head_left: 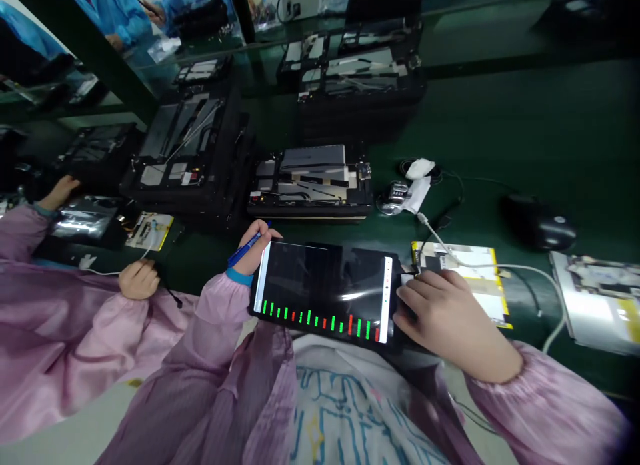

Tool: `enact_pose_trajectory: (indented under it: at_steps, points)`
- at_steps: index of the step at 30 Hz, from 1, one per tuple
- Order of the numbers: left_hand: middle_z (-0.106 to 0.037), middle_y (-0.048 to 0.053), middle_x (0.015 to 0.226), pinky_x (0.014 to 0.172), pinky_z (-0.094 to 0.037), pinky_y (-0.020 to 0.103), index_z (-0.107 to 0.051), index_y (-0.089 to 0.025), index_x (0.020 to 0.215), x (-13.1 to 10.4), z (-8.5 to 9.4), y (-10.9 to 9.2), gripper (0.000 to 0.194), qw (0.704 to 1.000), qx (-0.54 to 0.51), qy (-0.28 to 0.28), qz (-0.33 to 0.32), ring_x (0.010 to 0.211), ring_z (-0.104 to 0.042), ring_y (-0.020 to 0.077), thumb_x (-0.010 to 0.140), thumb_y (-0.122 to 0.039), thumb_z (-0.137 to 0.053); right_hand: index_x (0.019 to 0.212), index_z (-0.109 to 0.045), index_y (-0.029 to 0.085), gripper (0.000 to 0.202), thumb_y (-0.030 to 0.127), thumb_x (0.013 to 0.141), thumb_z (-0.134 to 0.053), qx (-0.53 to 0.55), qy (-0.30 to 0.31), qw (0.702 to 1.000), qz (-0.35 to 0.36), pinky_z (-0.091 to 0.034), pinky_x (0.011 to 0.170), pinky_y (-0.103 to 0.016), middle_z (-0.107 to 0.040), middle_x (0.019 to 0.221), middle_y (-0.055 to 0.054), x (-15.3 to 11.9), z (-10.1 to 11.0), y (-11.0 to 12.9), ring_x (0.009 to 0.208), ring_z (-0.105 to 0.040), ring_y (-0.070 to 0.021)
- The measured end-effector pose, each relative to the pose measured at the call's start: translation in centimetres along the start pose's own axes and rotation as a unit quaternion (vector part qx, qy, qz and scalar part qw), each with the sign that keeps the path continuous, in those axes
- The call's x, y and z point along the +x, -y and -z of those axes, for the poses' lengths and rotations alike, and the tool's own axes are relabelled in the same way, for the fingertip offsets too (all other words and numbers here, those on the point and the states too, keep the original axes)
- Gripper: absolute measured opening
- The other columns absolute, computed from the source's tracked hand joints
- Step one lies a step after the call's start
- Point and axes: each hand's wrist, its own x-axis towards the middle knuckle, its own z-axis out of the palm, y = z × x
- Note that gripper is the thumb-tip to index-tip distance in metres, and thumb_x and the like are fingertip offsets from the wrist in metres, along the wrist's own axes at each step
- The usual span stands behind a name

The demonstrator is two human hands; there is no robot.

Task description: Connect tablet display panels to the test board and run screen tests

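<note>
Tablet [325,282] stretches sideways from your left hand [253,256], clasping its end, to your right hand [443,312], curled, its pinch unclear

Your black tablet [325,285] sits crosswise before your torso, screen facing you and lit, green and red bars lining its near side, white strips at both ends. Your blue pen [246,248] slants above its far left corner.

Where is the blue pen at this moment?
In the head view, left of centre, the blue pen lies slantwise across the person's left hand, beside the upper-left corner of the tablet.
</note>
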Motion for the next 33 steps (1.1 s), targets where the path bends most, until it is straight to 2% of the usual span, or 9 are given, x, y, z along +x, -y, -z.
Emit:
enact_pose_trajectory:
  at_steps: [3,7,9,13,18,22,24,29,33]
  points:
    - [-0.064,-0.003,0.073,0.047,-0.036,0.019,-0.036,-0.021,0.076,0.0,0.0,0.1,0.055,1.000,-0.008,0.001,-0.004,0.052,-0.051,0.0079,0.067,-0.061,-0.072,0.066,-0.058,0.019,0.023,0.023,0.086,-0.048,-0.015,-0.021,0.999,-0.028,-0.031,0.067,-0.037,-0.056,0.064,-0.006,0.2,0.5,0.1,0.068,-0.047,-0.0205]
    - [-0.064,-0.002,0.072,0.046,-0.035,0.019,-0.036,-0.021,0.077,0.0,-0.1,0.1,0.055,1.000,-0.009,0.006,-0.005,0.051,-0.050,0.0080,0.067,-0.062,-0.071,0.087,-0.065,0.019,0.013,0.024,0.088,-0.052,-0.003,-0.072,0.994,-0.083,-0.040,0.079,-0.042,-0.063,0.092,-0.011,0.1,0.9,1.6,0.087,-0.054,-0.0254]
    - [-0.064,-0.002,0.073,0.046,-0.036,0.019,-0.036,-0.021,0.077,0.0,-0.1,0.1,0.055,1.000,-0.008,0.006,-0.004,0.051,-0.050,0.0082,0.067,-0.062,-0.071,0.102,-0.065,0.021,0.018,0.026,0.088,-0.056,0.036,-0.077,0.995,-0.044,-0.039,0.094,-0.050,-0.061,0.110,-0.013,0.2,0.8,2.9,0.105,-0.052,-0.0295]
    - [-0.063,-0.003,0.072,0.047,-0.035,0.020,-0.035,-0.022,0.077,-0.1,-0.2,0.1,0.055,1.000,-0.005,0.000,-0.001,0.051,-0.049,0.0087,0.067,-0.063,-0.070,0.120,-0.060,0.028,0.039,0.046,0.085,-0.061,0.111,-0.016,0.992,0.066,-0.019,0.110,-0.063,-0.054,0.134,-0.009,0.5,-0.3,5.2,0.128,-0.040,-0.0341]
    - [-0.064,-0.002,0.072,0.048,-0.035,0.021,-0.036,-0.021,0.077,-0.1,-0.1,0.2,0.055,1.000,0.003,0.003,-0.003,0.052,-0.049,0.0092,0.067,-0.064,-0.070,0.125,-0.055,0.026,0.045,0.046,0.086,-0.059,0.119,-0.010,0.991,0.058,-0.013,0.110,-0.068,-0.050,0.138,-0.011,0.4,-0.7,5.1,0.135,-0.031,-0.0375]
    - [-0.064,-0.002,0.072,0.047,-0.036,0.020,-0.036,-0.021,0.077,0.0,0.1,0.3,0.055,1.000,-0.003,0.007,-0.005,0.052,-0.050,0.0092,0.067,-0.063,-0.071,0.112,-0.057,0.021,0.029,0.021,0.084,-0.050,0.137,-0.078,0.986,-0.057,-0.025,0.108,-0.066,-0.052,0.129,-0.015,-0.4,0.1,2.5,0.135,-0.034,-0.0386]
    - [-0.064,-0.002,0.072,0.048,-0.037,0.020,-0.036,-0.021,0.076,0.0,0.1,0.3,0.055,1.000,-0.006,0.009,-0.004,0.053,-0.051,0.0092,0.067,-0.063,-0.071,0.100,-0.060,0.020,0.024,0.017,0.079,-0.048,0.110,-0.076,0.986,-0.104,-0.026,0.105,-0.068,-0.053,0.126,-0.017,-1.0,0.2,1.3,0.133,-0.036,-0.0420]
    - [-0.065,-0.002,0.077,0.053,-0.041,0.021,-0.037,-0.021,0.079,-0.2,0.2,0.3,0.051,1.000,-0.019,0.014,0.003,0.057,-0.054,0.0095,0.071,-0.059,-0.071,0.085,-0.066,0.020,0.019,0.018,0.076,-0.050,0.067,0.003,0.991,-0.112,-0.023,0.104,-0.073,-0.053,0.129,-0.014,-2.3,-0.7,0.2,0.131,-0.036,-0.0449]
    - [-0.066,-0.002,0.077,0.054,-0.042,0.021,-0.037,-0.021,0.079,-0.2,0.2,0.2,0.051,1.000,-0.025,0.012,0.002,0.058,-0.055,0.0099,0.071,-0.058,-0.072,0.072,-0.066,0.021,0.018,0.019,0.077,-0.049,0.080,0.004,0.990,-0.113,-0.023,0.106,-0.071,-0.055,0.127,-0.010,-2.3,-1.0,-0.1,0.130,-0.038,-0.0412]
